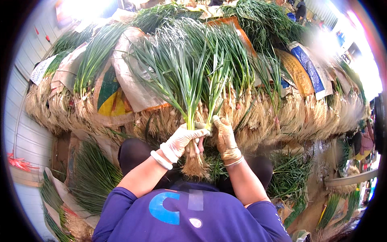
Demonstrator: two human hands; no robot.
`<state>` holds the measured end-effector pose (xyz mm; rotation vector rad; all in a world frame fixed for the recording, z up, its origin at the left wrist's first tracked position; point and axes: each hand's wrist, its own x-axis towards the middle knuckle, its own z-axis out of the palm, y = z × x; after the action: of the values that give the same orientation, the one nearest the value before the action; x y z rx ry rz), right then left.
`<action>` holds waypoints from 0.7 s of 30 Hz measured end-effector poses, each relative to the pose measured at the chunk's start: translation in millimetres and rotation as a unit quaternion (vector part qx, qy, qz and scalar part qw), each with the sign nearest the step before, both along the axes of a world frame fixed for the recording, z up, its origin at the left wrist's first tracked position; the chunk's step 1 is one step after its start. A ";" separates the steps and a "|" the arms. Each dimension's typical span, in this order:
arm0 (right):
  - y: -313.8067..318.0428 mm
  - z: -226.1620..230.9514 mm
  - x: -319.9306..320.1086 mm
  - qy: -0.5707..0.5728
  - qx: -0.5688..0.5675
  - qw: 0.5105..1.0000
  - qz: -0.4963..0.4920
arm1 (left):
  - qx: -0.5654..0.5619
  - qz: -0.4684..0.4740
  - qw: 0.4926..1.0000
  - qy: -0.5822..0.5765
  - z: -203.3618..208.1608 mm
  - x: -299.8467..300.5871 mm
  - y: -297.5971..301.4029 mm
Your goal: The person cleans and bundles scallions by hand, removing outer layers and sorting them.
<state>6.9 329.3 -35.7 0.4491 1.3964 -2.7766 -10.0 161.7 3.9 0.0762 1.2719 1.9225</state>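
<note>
My gloved left hand (pixel 183 139) is closed round the stems of a small bunch of green onions (pixel 191 109). Their pale bulbs and shaggy tan roots (pixel 195 165) hang below it, over my lap, while the long green leaves fan out upward. Beside it my right hand (pixel 224 135), in a yellowish glove, pinches the lower part of a stem (pixel 210 117) next to the bunch. The two hands nearly touch. Right behind them rises a heap of more green onions (pixel 238 68), roots toward me.
Woven sacks, one white (pixel 131 76) and one blue and white (pixel 308 66), lie among the heaped onions. Loose green leaves (pixel 288 173) cover the ground at my right. Another onion bundle (pixel 94 177) lies at my left, near a white panelled wall (pixel 34 137).
</note>
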 end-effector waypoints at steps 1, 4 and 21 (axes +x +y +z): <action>5.3 -8.6 -3.2 -0.035 -0.049 0.998 -0.022 | 0.021 0.006 1.000 -0.010 2.0 2.5 0.8; 22.6 -5.3 -1.9 -0.106 -0.061 0.992 -0.030 | 0.046 0.016 0.999 -0.019 9.9 13.0 1.0; -4.9 -20.9 -15.0 0.038 0.147 0.986 0.067 | 0.102 0.055 0.992 -0.053 -5.5 25.2 -6.8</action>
<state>-8.1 324.4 -56.6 0.2408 1.7917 -2.5160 15.2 154.9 -1.6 0.0099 1.0254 2.1184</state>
